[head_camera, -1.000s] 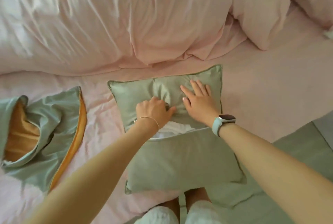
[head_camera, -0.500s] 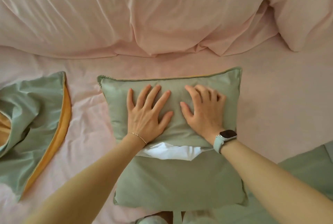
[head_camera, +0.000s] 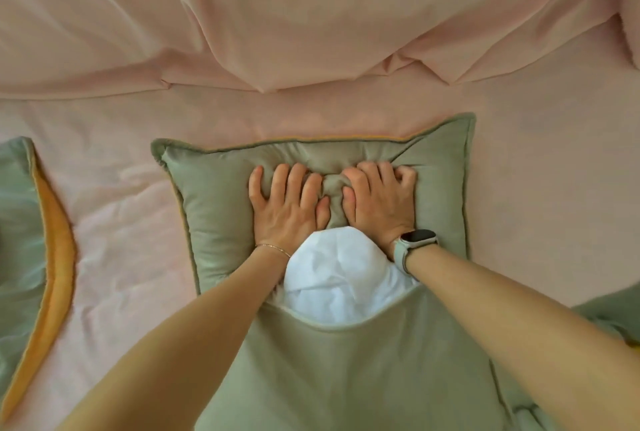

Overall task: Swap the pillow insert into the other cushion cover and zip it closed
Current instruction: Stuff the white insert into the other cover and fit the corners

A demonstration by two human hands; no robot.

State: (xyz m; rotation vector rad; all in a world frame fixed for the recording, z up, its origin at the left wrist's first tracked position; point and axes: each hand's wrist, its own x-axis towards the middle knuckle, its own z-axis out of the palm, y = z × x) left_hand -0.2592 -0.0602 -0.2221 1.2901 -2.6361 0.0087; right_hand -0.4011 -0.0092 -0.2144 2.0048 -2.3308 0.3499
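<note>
now both hands bunch the green cushion cover (head_camera: 214,209) on the bed (head_camera: 540,188): left hand (head_camera: 285,207) and right hand (head_camera: 381,202) fingers, flat half a second ago, curl into fabric. white insert (head_camera: 341,278) bulges further from the opening; extraction underway.

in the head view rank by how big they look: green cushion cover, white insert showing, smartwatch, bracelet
1. green cushion cover
2. white insert, only the bulge showing through the opening
3. smartwatch
4. bracelet, a thin chain

Head view, looking steeply down (close).
</note>
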